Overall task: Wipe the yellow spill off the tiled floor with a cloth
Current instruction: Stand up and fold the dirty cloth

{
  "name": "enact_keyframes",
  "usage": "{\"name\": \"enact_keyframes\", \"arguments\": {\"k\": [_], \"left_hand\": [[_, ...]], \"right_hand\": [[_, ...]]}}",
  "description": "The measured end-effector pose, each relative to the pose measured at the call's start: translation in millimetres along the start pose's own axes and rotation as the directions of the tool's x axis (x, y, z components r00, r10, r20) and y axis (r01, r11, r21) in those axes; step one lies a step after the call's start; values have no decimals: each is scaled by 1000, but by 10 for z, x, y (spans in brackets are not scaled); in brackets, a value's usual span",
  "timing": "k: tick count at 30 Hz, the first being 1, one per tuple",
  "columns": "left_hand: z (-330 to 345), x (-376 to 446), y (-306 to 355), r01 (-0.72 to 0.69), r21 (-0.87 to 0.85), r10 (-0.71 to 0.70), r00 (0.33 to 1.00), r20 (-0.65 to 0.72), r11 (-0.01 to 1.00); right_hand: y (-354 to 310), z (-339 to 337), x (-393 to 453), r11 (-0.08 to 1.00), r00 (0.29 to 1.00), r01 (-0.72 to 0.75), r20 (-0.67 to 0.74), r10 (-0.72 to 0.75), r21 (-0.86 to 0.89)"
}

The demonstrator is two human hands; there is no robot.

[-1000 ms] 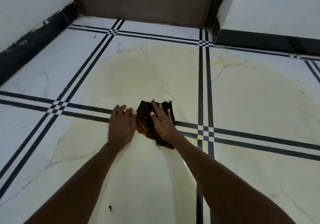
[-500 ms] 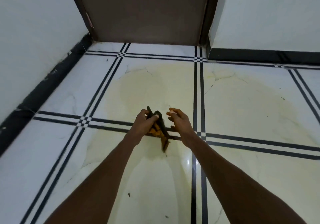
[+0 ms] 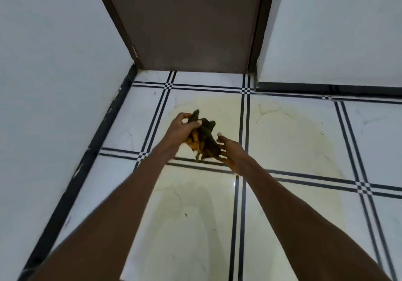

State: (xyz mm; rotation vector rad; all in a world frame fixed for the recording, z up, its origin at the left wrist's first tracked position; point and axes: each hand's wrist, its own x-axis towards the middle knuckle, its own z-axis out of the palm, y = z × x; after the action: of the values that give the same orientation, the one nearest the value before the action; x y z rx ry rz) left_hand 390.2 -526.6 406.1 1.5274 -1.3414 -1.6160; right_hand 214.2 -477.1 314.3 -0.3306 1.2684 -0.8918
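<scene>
A dark cloth (image 3: 206, 138), stained orange-yellow on its underside, hangs bunched in the air above the floor. My left hand (image 3: 181, 129) grips its upper part with closed fingers. My right hand (image 3: 231, 150) is beside the cloth's lower right edge, fingers spread and touching it. A wide pale yellow spill (image 3: 289, 141) spreads over several white tiles with black double lines, below and to the right of my hands.
A brown door (image 3: 187, 24) stands shut straight ahead. White walls with black skirting (image 3: 71, 185) close in on the left and at the back right. Small dark specks (image 3: 185, 215) lie on the near tile.
The cloth has been lifted off the floor, where both hands pressed it flat. My left hand now holds it higher, and the view has tilted up toward the door.
</scene>
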Motion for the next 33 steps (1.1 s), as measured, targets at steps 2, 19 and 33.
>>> {"name": "enact_keyframes", "arguments": {"k": [2, 19, 33], "left_hand": [[-133, -334, 577, 27, -8, -27, 999, 37, 1000], [-589, -2620, 3241, 32, 215, -42, 998, 45, 976], [-289, -3256, 2938, -197, 444, 232, 972, -25, 874]], "right_hand": [[-367, 174, -552, 993, 998, -23, 65, 16, 115], [-1930, 1228, -4121, 930, 996, 44, 54, -69, 364], [-1948, 1362, -4636, 944, 991, 113, 36, -131, 309]]}}
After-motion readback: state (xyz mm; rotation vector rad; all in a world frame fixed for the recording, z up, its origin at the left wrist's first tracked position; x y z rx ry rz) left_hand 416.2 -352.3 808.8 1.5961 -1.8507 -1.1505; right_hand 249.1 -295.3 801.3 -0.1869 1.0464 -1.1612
